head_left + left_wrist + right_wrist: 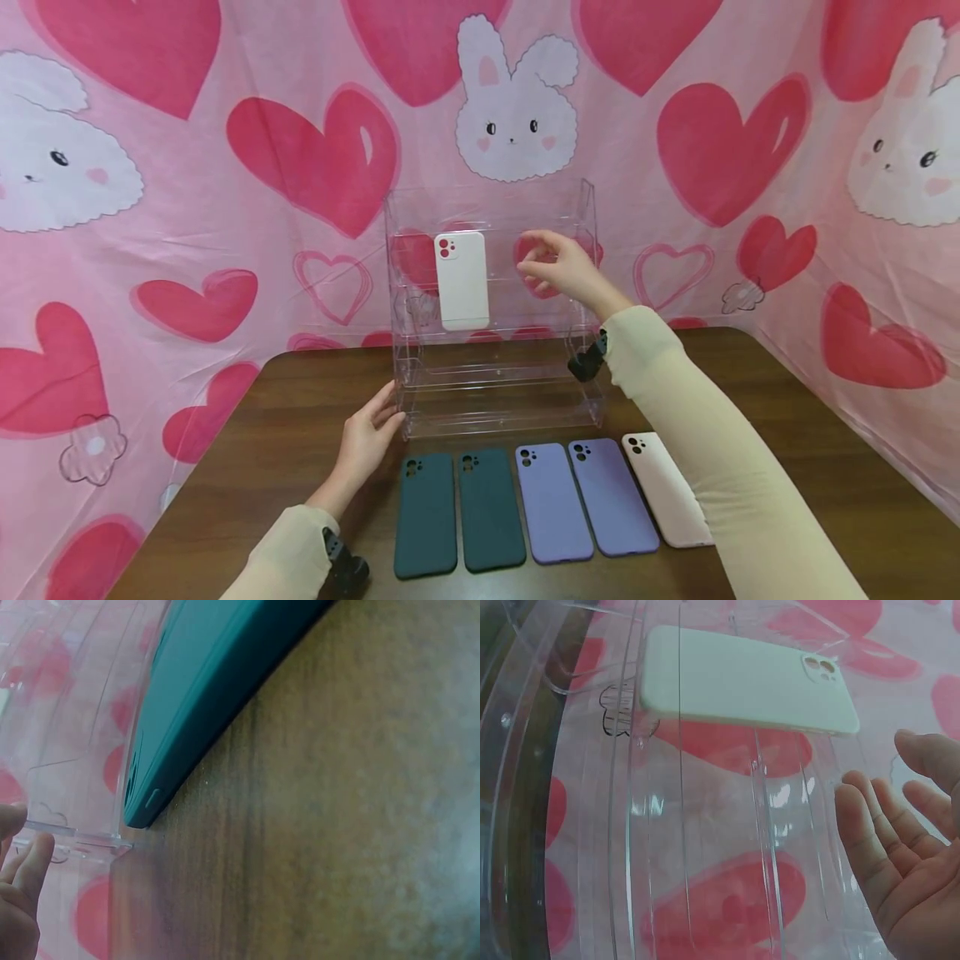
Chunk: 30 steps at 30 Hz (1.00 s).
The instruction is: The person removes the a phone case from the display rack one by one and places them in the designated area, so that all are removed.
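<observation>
A clear plastic display rack (pixel 495 425) with several tiers stands upright in the middle of the table. One white phone case (pixel 463 287) stands in its upper part, left of centre, camera cutouts at the top. My left hand (pixel 365 440) is at the rack's lower left front corner; in the left wrist view its thumb and fingers (pixel 31 874) pinch the clear edge. Right of the white case, my right hand (pixel 558 265) hovers before the upper tiers, fingers loosely bent with nothing between them. In the right wrist view it is apart from the case.
In a row before the rack lie two dark green phone cases (pixel 425 517), two purple phone cases (pixel 553 504) and a pale pink phone case (pixel 663 492), partly hidden by my right sleeve. A pink cloth with hearts and rabbits (pixel 517 125) hangs behind the brown wooden table (pixel 300 417).
</observation>
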Each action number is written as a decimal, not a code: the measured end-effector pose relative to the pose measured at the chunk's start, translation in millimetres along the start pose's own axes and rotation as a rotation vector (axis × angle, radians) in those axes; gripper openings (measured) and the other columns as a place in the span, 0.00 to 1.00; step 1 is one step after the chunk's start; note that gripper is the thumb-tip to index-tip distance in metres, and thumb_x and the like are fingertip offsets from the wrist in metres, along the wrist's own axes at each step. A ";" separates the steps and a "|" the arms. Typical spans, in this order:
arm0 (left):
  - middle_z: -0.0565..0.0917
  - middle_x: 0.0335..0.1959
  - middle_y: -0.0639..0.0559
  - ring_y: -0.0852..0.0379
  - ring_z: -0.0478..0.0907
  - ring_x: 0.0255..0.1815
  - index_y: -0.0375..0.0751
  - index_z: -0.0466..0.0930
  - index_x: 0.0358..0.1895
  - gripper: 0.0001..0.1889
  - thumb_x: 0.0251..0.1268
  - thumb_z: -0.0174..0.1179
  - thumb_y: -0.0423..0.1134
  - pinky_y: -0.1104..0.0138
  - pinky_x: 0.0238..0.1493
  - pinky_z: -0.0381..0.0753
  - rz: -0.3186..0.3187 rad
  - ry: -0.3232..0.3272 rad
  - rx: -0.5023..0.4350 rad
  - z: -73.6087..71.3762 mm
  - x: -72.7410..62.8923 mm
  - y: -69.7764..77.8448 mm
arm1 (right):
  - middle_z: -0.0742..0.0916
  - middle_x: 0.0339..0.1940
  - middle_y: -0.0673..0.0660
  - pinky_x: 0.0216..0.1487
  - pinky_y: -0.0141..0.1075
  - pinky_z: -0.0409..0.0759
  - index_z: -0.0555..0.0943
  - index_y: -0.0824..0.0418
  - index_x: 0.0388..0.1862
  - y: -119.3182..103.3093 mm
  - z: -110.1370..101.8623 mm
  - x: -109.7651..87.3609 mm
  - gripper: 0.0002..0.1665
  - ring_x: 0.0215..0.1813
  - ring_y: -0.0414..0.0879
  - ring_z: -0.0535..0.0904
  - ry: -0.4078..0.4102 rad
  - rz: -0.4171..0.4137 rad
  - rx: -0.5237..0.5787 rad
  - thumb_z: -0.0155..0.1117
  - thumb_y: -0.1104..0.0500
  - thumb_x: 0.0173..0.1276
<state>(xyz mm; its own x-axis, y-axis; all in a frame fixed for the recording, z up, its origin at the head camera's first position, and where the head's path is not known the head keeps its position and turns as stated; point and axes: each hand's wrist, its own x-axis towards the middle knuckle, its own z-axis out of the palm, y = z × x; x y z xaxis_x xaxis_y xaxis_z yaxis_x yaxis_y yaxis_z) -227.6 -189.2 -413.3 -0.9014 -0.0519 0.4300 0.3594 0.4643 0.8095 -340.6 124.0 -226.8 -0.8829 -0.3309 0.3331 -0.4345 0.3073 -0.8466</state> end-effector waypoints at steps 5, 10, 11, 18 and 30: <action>0.73 0.58 0.38 0.43 0.78 0.47 0.37 0.68 0.64 0.29 0.57 0.60 0.24 0.61 0.44 0.79 -0.019 -0.009 0.011 -0.9 -0.3 -0.4 | 0.78 0.43 0.61 0.35 0.40 0.83 0.64 0.59 0.66 -2.5 13.6 14.2 0.33 0.43 0.60 0.78 0.018 -0.017 0.014 0.63 0.62 0.63; 0.72 0.58 0.39 0.44 0.78 0.48 0.38 0.67 0.64 0.29 0.57 0.60 0.25 0.62 0.44 0.79 -0.027 -0.018 0.013 -1.5 0.1 -0.5 | 0.77 0.48 0.63 0.33 0.41 0.83 0.62 0.61 0.68 -4.7 25.7 23.6 0.36 0.46 0.56 0.76 0.007 -0.018 -0.004 0.64 0.63 0.62; 0.72 0.58 0.39 0.44 0.78 0.48 0.38 0.67 0.64 0.29 0.58 0.60 0.25 0.62 0.44 0.79 -0.026 -0.019 0.012 -1.7 0.2 -0.6 | 0.77 0.49 0.64 0.33 0.42 0.83 0.62 0.60 0.68 -5.2 28.0 24.7 0.36 0.47 0.56 0.76 0.006 -0.016 -0.002 0.64 0.63 0.62; 0.72 0.59 0.38 0.43 0.78 0.48 0.38 0.67 0.64 0.29 0.57 0.60 0.24 0.61 0.45 0.79 -0.006 -0.021 0.008 -1.6 1.1 -2.0 | 0.72 0.60 0.63 0.38 0.45 0.82 0.58 0.56 0.71 -5.9 42.8 30.2 0.41 0.55 0.54 0.72 -0.015 0.016 0.031 0.65 0.63 0.61; 0.72 0.58 0.38 0.41 0.77 0.48 0.36 0.67 0.64 0.29 0.57 0.60 0.24 0.58 0.45 0.78 -0.009 -0.019 -0.005 -1.3 0.9 1.0 | 0.67 0.67 0.60 0.40 0.46 0.81 0.50 0.48 0.74 -1.6 54.8 38.0 0.47 0.60 0.54 0.69 -0.034 0.034 0.057 0.63 0.65 0.62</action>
<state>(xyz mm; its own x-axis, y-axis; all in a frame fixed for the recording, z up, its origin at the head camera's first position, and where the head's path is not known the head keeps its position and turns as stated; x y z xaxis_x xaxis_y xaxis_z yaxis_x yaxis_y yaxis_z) -227.7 -190.0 -411.6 -0.9089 -0.0397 0.4151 0.3524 0.4591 0.8155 -363.7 62.0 -235.5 -0.8902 -0.3512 0.2901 -0.3923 0.2676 -0.8800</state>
